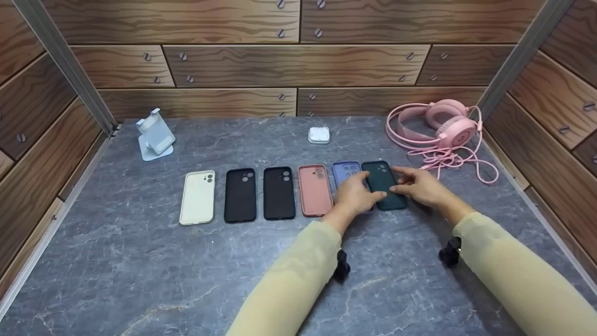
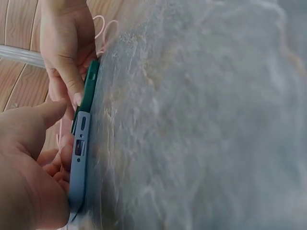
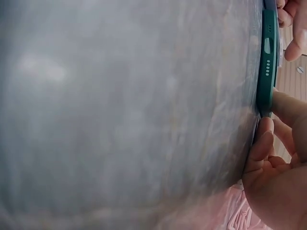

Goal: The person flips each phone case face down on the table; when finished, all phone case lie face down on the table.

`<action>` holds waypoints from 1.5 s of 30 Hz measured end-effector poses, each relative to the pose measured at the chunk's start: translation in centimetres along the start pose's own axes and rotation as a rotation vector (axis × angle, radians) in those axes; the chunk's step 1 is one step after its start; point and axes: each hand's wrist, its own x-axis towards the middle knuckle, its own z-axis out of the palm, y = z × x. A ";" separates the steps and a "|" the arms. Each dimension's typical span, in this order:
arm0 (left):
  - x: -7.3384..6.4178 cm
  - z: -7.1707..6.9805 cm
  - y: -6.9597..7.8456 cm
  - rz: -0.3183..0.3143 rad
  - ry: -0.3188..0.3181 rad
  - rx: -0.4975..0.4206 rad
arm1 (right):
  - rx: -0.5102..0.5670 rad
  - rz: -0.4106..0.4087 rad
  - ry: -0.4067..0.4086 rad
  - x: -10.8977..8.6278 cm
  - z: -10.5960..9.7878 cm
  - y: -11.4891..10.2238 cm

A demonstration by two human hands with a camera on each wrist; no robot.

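Note:
In the head view, a dark green phone case (image 1: 385,186) lies at the right end of a row, its left edge against a blue phone case (image 1: 344,171). My right hand (image 1: 419,186) pinches the green case's right edge, thumb over its top and fingers at its side. My left hand (image 1: 355,195) is over the blue case and covers most of it, with the thumb raised and reaching toward the green case. The left wrist view shows the blue case's end (image 2: 79,158) beside the left fingers. Whether those fingers press on it is hidden.
Left of the hands lie a pink phone case (image 1: 314,191), two black phone cases (image 1: 279,193) and a white phone case (image 1: 197,198). Farther back are a light blue phone stand (image 1: 157,135), a white earbud case (image 1: 319,135) and pink headphones (image 1: 454,130) with a loose cable.

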 end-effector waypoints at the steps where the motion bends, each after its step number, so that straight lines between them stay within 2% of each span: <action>1: 0.0 0.2 0.1 -0.011 0.000 0.026 | -0.003 0.006 -0.001 -0.1 0.0 0.0; 6: 0.3 0.5 0.3 -0.047 0.011 0.117 | -0.001 0.041 -0.022 -0.2 0.0 -0.1; 17: 0.7 0.8 1.0 -0.086 0.027 0.152 | -0.039 0.016 -0.025 0.0 -0.5 0.0; 27: 0.9 1.0 1.2 -0.067 0.024 0.211 | -0.084 -0.021 -0.032 -0.1 -0.6 0.1; 32: 1.0 0.7 1.4 -0.065 0.008 0.208 | -0.084 -0.028 -0.031 -0.1 -0.4 0.0; 41: 0.8 0.0 1.2 -0.008 0.014 0.152 | -0.080 -0.038 -0.024 -0.1 -0.3 -0.2; 45: 0.7 0.0 1.3 0.038 0.025 0.141 | -0.074 -0.035 -0.029 -0.1 -0.2 -0.1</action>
